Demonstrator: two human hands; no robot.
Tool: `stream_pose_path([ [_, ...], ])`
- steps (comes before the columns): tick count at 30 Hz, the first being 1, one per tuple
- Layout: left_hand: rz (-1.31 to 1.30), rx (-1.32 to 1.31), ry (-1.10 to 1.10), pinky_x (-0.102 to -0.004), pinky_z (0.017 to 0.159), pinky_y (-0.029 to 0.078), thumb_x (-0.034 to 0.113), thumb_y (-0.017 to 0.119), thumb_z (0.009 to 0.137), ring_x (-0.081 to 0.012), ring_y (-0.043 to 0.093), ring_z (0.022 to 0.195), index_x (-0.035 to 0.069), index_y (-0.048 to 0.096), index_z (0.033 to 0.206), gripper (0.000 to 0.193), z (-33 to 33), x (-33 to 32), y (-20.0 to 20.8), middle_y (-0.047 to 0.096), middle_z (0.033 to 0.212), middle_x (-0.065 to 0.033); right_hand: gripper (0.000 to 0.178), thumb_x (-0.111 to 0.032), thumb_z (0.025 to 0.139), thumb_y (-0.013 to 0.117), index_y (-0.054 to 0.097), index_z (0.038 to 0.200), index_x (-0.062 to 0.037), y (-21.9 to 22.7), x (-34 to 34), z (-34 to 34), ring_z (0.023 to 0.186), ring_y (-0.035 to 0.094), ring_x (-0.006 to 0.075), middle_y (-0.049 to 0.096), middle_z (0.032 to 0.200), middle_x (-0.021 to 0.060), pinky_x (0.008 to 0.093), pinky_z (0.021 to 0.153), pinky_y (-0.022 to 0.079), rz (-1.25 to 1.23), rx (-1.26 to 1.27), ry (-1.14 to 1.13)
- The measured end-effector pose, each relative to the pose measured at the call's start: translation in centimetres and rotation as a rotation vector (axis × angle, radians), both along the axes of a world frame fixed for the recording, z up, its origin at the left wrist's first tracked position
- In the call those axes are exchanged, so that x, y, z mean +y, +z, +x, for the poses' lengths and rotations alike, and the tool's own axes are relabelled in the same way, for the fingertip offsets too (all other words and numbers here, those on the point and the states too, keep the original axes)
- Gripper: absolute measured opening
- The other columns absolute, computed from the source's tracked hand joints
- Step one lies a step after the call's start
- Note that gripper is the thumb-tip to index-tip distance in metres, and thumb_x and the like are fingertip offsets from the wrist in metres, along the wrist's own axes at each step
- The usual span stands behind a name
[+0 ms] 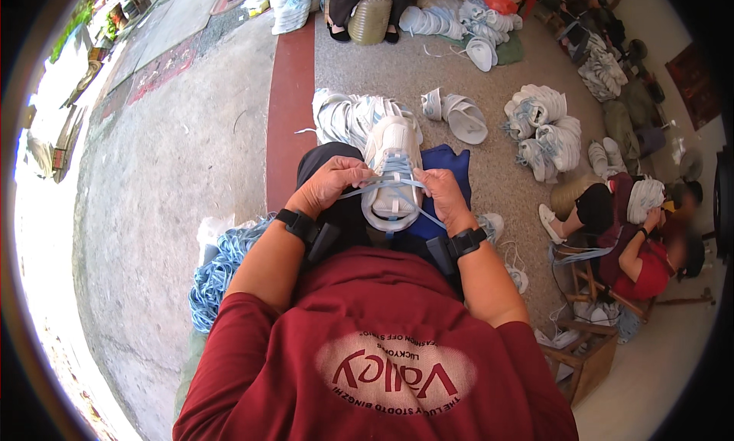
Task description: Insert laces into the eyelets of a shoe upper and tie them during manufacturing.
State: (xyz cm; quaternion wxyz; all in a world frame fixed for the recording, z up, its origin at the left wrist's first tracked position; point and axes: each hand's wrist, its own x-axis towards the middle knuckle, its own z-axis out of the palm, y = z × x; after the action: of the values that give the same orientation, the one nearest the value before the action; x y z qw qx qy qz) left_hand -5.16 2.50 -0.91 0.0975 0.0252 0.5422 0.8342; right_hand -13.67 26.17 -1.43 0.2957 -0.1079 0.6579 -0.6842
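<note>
A white sneaker (391,139) rests on my lap with its toe pointing away from me and its ankle opening close to my body. Light blue shoelace (394,181) runs through its eyelets, and the loose ends stretch out to both sides. My left hand (336,181) is closed, pinching the lace between thumb and fingers just left of the shoe. On the opposite side, my right hand (443,192) pinches the lace too, beside the shoe's collar. A dark blue cloth (451,164) lies under the shoe, partly hidden by my right hand.
Piled white shoe uppers (336,118) lie just beyond my knees, with more stacks (541,127) to the right. At my left is a heap of blue laces (229,269). A seated person (642,257) works at the right; wooden stools (589,357) stand near there.
</note>
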Motion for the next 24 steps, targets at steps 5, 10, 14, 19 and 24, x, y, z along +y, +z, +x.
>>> stream_pose_path([
  [5,-0.412,-0.037,0.139,-0.0231,0.052,0.036,0.012,0.06,0.079,-0.0077,0.045,0.057,0.004,0.055,0.057,0.024,-0.1,0.2,-0.5,0.052,0.06,0.0019,0.015,-0.013,0.079,0.064,0.059,0.077,0.0016,0.0,0.8,1.7,0.053,0.046,0.0065,0.055,0.06,0.0014,0.0237,0.048,0.036,0.26,0.419,-0.042],
  [10,-0.911,0.293,0.425,-0.0331,0.056,0.043,0.016,0.061,0.076,-0.0241,0.054,0.056,-0.002,0.054,0.062,0.024,0.3,1.2,-0.2,0.059,0.064,-0.0107,0.022,-0.004,0.08,0.06,0.054,0.101,-0.0006,3.3,1.4,4.6,0.056,0.049,0.0058,0.056,0.065,0.0009,0.0198,0.051,0.04,0.319,0.415,-0.061],
  [14,-0.99,0.088,0.292,-0.037,0.061,0.046,0.025,0.063,0.079,-0.0324,0.057,0.06,-0.004,0.056,0.087,0.031,1.4,1.2,1.5,0.059,0.068,-0.016,0.031,-0.003,0.079,0.062,0.05,0.107,-0.0002,3.5,2.1,5.1,0.053,0.049,0.0065,0.056,0.065,0.0026,0.0212,0.048,0.04,0.353,0.289,-0.041],
  [19,-0.964,0.058,0.311,-0.035,0.056,0.044,0.029,0.067,0.079,-0.0256,0.056,0.055,-0.004,0.053,0.102,0.043,3.1,0.4,2.0,0.057,0.061,-0.0135,0.014,-0.004,0.078,0.062,0.057,0.09,0.0019,2.1,3.6,4.2,0.053,0.048,0.0057,0.054,0.063,0.0016,0.0217,0.048,0.038,0.306,0.404,-0.112],
  [24,-0.634,0.037,0.388,-0.0208,0.051,0.038,0.01,0.068,0.078,-0.004,0.046,0.058,-0.002,0.059,0.089,0.018,4.8,-2.5,0.9,0.056,0.064,0.0013,0.013,-0.005,0.077,0.063,0.06,0.065,-0.0005,3.0,6.4,3.7,0.053,0.041,0.0033,0.051,0.058,-0.0029,0.0195,0.048,0.033,0.222,0.29,-0.195],
])
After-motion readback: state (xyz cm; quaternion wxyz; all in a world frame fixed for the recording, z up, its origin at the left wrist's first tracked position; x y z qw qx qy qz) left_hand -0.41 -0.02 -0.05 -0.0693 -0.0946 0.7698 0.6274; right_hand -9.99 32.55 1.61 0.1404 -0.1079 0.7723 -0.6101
